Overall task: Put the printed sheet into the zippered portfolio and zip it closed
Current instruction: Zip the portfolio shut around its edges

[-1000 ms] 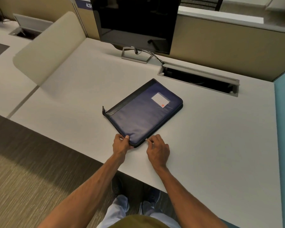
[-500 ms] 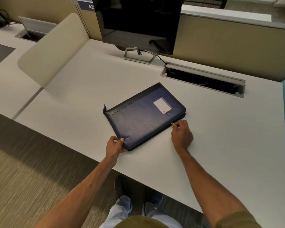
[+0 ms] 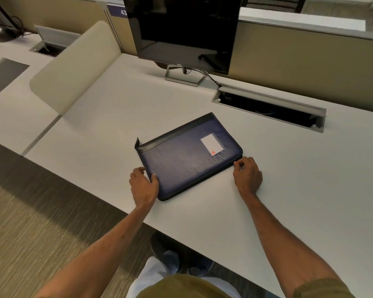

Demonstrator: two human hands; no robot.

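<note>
**A:** What's the biggest thing around the portfolio?

**B:** The pale tabletop (image 3: 267,201) it lies flat on. Behind the portfolio stands one dark monitor (image 3: 181,29), screen off.

**A:** Any containers?

**B:** Two. Behind the portfolio and to its right, one cable well (image 3: 267,108) is sunk into the tabletop, lid raised, with dark cables inside. The other is the portfolio (image 3: 185,162) itself, near the tabletop's front edge. Its cover is folded down, so what it holds is hidden.

**A:** How does it look?

**B:** Navy blue and slightly glossy, with a black strip (image 3: 177,132) along its far-left side. It sits turned at an angle to the tabletop's edge.

**A:** And the hands?

**B:** The left grip (image 3: 143,186) grasps the portfolio's left edge by the near corner, thumb on the cover and fingers curled round the side. The right grip (image 3: 248,176) is at the right corner, fingers curled and pinched against the zippered edge. The pull is too small to see.

**A:** Smaller details?

**B:** One white lined label (image 3: 212,144) with a small red mark sits on the cover near the right corner. One black tab (image 3: 137,141) sticks up at the left corner.

**A:** The count?

**B:** One portfolio, one label, one tab, one monitor, one well and two grips.
</note>
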